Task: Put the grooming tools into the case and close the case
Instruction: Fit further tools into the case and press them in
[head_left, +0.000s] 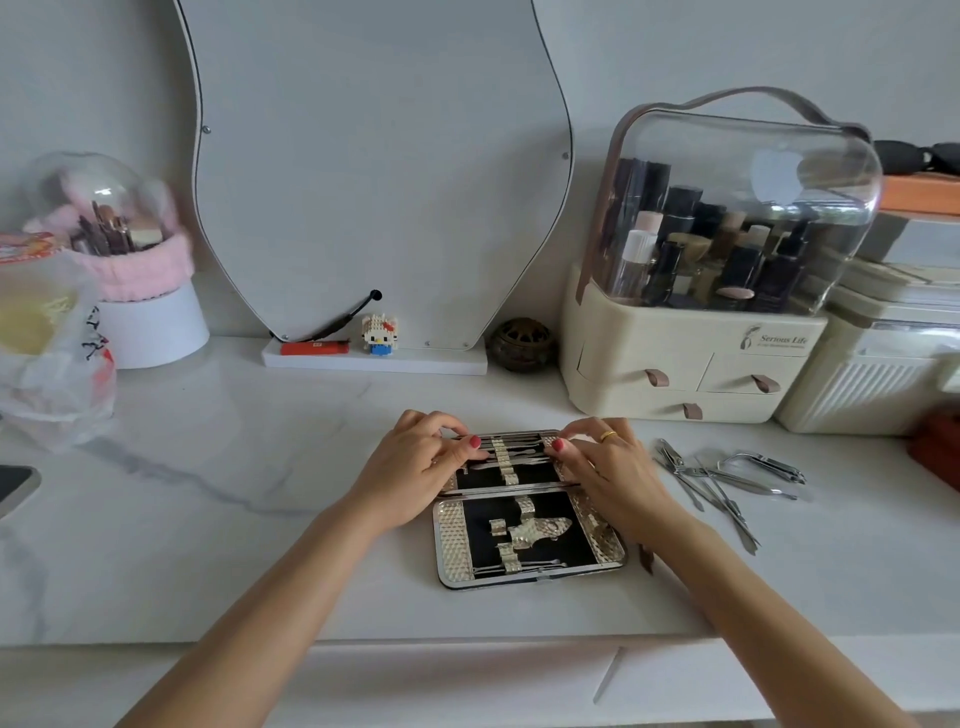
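Red-nailed thumbs press down on the far half of the open case (524, 512), one from each side. The left hand (421, 460) sits at the far-left corner with its fingers curled over the back edge and its thumb laid flat across the thin metal tools (511, 451) strapped inside. The right hand (605, 460), with a gold ring on one finger, mirrors it at the far-right corner, fingers curled over the rim and thumb on the tool ends. Both hands grip the case itself; neither lifts a tool clear.

The case lies flat on the white marble table (234, 493), hinged across its middle, with a black lining and shiny textured trim. Its near half holds a few slim tools along the front edge, and several straps there stand unfilled.

Just to the right of the case, on the table, lies a loose pile of grooming tools (727, 480): clippers, nippers and long thin picks, overlapping one another.

Behind them stands a cream makeup organiser (696, 374) with a clear domed lid. A curvy mirror (384, 171) leans against the wall, with a small block figure (379, 335) and an orange lighter (314, 348) at its base.
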